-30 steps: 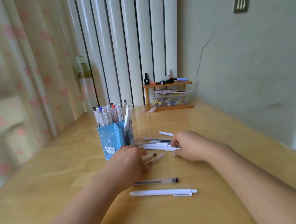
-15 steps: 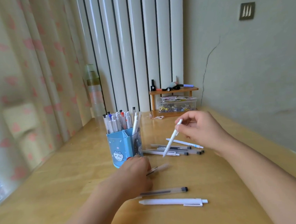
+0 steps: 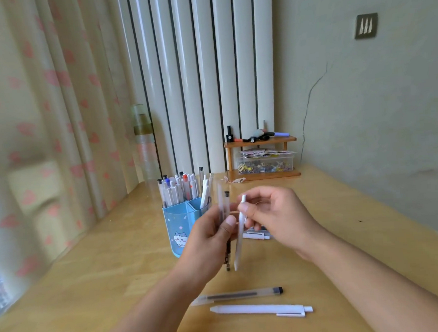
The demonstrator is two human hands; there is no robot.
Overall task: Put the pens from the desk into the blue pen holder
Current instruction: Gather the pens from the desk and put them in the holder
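The blue pen holder (image 3: 175,226), printed with a cat, stands on the wooden desk (image 3: 104,278) and is packed with several pens. My left hand (image 3: 206,240) is raised beside it, gripping two clear pens (image 3: 227,251) upright. My right hand (image 3: 274,216) holds a white pen (image 3: 239,243) nearly vertical, close against the left hand's pens. On the desk in front lie a clear gel pen (image 3: 240,295) and a white click pen (image 3: 263,310). More pens (image 3: 257,236) lie behind my hands, mostly hidden.
A small wooden shelf (image 3: 259,141) with a clear box of clips stands at the back by the white radiator. A bottle (image 3: 143,144) stands by the curtain at the back left. The wall runs along the desk's right side.
My left hand lifted off the desk with two clear pens. My right hand brought its white pen leftward and closer, next to the left hand.
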